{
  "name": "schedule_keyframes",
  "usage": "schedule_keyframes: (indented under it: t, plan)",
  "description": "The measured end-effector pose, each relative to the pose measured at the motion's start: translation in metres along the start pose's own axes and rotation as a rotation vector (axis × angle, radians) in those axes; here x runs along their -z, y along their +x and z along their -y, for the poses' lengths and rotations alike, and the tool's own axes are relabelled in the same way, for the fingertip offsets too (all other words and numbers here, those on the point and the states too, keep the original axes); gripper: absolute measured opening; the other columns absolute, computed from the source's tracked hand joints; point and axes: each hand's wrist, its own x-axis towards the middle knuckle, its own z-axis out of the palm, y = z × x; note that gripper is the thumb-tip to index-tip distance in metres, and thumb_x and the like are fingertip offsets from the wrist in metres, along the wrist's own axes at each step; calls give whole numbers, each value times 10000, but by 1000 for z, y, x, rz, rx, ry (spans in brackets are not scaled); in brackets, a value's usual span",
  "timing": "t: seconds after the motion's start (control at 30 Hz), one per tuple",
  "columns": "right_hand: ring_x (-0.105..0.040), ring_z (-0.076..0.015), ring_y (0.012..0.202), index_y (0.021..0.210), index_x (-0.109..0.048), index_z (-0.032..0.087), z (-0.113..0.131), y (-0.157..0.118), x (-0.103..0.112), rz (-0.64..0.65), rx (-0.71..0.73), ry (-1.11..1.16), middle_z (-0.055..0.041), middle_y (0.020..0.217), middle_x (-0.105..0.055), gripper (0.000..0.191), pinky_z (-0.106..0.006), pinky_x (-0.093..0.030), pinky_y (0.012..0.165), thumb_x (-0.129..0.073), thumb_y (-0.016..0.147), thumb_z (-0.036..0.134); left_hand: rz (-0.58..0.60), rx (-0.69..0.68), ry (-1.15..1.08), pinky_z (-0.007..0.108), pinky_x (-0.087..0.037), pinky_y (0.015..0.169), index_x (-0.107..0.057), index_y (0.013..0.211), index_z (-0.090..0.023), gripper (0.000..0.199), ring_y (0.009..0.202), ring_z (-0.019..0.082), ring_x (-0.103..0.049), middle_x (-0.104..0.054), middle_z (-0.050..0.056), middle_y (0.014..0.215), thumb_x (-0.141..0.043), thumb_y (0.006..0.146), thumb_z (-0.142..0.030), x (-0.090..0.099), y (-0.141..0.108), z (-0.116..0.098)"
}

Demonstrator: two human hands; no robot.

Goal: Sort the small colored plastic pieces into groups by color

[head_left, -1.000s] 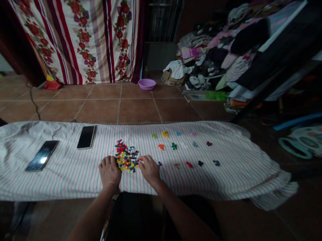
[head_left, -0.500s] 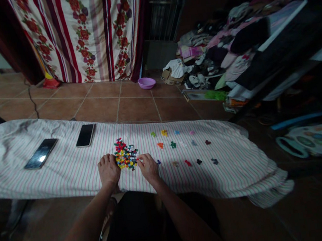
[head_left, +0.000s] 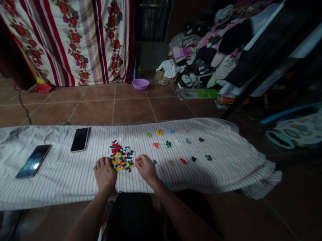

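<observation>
A mixed heap of small colourful plastic pieces (head_left: 122,159) lies on a striped cloth (head_left: 67,184). My left hand (head_left: 105,173) rests palm down on the cloth at the heap's left edge, fingers laid out and holding nothing. Just right of the heap, my right hand (head_left: 146,167) is closed in a pinch, with a tiny red piece (head_left: 137,160) at its fingertips. Further right are small groups sorted by colour, among them yellow pieces (head_left: 159,132), orange pieces (head_left: 155,145), dark green pieces (head_left: 168,144) and red pieces (head_left: 183,161). A small blue group (head_left: 155,161) sits beside my right hand, partly hidden.
Two phones, one nearer (head_left: 33,161) and one farther (head_left: 80,139), lie on the cloth at left. Beyond the cloth, a purple basin (head_left: 141,84) stands on the tiled floor. A clothes pile (head_left: 194,58) fills the back right, and a floral curtain (head_left: 74,36) hangs behind.
My right hand has drawn slightly away from the heap to the right, its fingers curling in with a red piece. My left hand stays beside the heap. The whole view has shifted a little.
</observation>
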Motion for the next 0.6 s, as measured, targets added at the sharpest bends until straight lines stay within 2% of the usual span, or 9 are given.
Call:
schedule_keyframes:
  t: [0.1,0.23,0.33,0.6]
  plan:
    - [-591,-155,730,841,-614,202,2,1,3,-3,16,4,-13,781,-625,109,-257,-458,714,-530,783,162,1,-10,6,385,-331,806,-565,1001,-168,266,1017,282,-488,-584,111,1059,-320,902,-201,0,0,0]
    - [-597,-163,804,957,-644,214,5,3,9,3,66,17,-29,854,-635,218,-265,-476,766,-514,796,146,4,-16,9,385,-330,804,-567,1004,-166,270,1018,283,-486,-584,115,1062,-320,901,-200,1,-1,1]
    - [-602,-157,819,948,-653,224,4,7,16,8,67,20,-31,886,-636,210,-261,-479,781,-500,822,154,3,-18,8,387,-329,807,-570,1010,-163,267,1021,283,-481,-584,124,1068,-332,895,-198,1,-1,1]
    - [-601,-146,784,930,-632,214,-25,27,47,-59,-14,-24,-33,900,-634,188,-257,-490,748,-487,823,161,29,-9,4,391,-327,813,-568,1031,-160,298,1042,291,-473,-580,128,1110,-303,903,-199,4,-1,0]
